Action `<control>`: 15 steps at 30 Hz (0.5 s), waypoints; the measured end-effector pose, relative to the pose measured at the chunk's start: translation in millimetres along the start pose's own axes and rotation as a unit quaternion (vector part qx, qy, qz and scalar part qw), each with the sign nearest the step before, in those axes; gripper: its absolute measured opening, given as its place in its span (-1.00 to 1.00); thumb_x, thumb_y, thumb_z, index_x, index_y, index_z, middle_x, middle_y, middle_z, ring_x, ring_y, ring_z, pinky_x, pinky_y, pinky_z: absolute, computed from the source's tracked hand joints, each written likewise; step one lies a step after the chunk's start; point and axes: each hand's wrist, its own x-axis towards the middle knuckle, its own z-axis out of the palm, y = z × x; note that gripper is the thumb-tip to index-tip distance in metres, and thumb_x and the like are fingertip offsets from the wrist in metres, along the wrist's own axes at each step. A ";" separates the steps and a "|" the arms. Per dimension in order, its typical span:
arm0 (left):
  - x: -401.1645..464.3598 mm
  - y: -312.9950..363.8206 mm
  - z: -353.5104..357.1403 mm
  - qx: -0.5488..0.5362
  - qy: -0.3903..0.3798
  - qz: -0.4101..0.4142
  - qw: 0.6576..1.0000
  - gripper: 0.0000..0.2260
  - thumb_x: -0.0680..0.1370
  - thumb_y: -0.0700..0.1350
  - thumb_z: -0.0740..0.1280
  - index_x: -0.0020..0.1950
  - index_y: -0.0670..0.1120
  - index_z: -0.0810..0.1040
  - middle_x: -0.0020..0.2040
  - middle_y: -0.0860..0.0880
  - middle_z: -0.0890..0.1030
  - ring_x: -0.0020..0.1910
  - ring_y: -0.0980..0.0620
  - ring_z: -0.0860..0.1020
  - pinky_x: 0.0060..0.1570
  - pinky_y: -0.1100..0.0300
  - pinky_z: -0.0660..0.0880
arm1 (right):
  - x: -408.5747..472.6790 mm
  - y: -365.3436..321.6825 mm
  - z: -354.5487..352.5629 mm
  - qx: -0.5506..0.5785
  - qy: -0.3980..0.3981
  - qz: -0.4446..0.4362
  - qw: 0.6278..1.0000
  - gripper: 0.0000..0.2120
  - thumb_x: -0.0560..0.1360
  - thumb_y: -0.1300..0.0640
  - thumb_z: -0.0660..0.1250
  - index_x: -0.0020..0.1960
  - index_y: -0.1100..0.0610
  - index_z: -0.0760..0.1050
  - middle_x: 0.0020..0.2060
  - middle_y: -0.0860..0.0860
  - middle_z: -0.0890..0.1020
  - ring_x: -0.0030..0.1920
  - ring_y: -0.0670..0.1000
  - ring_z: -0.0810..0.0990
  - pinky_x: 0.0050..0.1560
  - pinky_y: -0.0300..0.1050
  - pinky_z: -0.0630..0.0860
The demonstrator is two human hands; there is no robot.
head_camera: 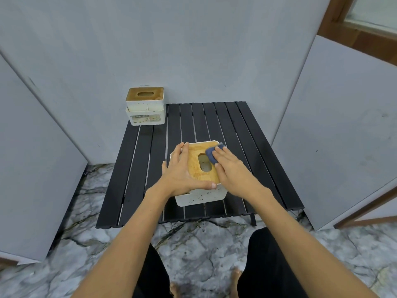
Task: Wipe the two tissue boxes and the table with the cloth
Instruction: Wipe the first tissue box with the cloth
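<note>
Black slatted table (253,134), near tissue box (200,195) at front edge, right hand (231,166) pressing cloth (211,154)

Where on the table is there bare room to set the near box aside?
Bare slats: the right side of the table, and the left strip in front of the far tissue box. The centre front is crowded: near tissue box, left hand, right hand, cloth.

Grey wall panels (193,50), marbled grey floor (193,254), wood-framed window (369,16) upper right
</note>
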 end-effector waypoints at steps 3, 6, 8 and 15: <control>-1.7 1.4 -1.3 -0.002 0.000 -0.002 1.000 0.40 0.04 0.61 0.39 0.64 0.06 -0.25 0.61 0.20 -0.22 0.62 0.07 -0.12 0.53 -0.30 -0.20 | 26.1 -0.6 -1.6 -0.008 -0.018 0.012 1.000 -0.51 0.69 0.12 0.03 0.58 0.21 0.07 0.59 0.06 0.08 0.59 0.01 -0.06 0.51 -0.19 -0.12; -2.6 1.9 -2.1 -0.002 -0.002 -0.005 1.000 0.41 0.05 0.61 0.39 0.64 0.04 -0.25 0.61 0.19 -0.23 0.62 0.08 -0.13 0.53 -0.30 -0.20 | 35.8 -0.2 -0.8 -0.006 -0.027 0.020 0.999 -0.48 0.69 0.09 0.07 0.59 0.19 0.03 0.59 0.05 0.05 0.59 0.02 -0.08 0.52 -0.14 -0.11; -3.6 2.9 -2.4 -0.009 -0.002 -0.009 1.000 0.42 0.04 0.61 0.39 0.64 0.03 -0.26 0.61 0.20 -0.24 0.62 0.10 -0.13 0.53 -0.30 -0.20 | 31.8 0.9 1.9 0.005 -0.011 0.023 1.000 -0.49 0.68 0.10 0.09 0.58 0.18 0.07 0.58 0.04 0.09 0.59 0.01 -0.05 0.49 -0.21 -0.12; -8.1 6.7 -1.3 -0.041 -0.008 -0.019 0.999 0.44 0.04 0.61 0.41 0.62 0.05 -0.33 0.63 0.16 -0.30 0.62 0.08 -0.16 0.53 -0.27 -0.27 | -20.0 5.6 -6.4 0.070 0.034 0.002 0.997 -0.60 0.64 0.24 0.18 0.48 0.18 0.34 0.49 0.04 0.35 0.53 -0.02 0.20 0.43 -0.35 0.00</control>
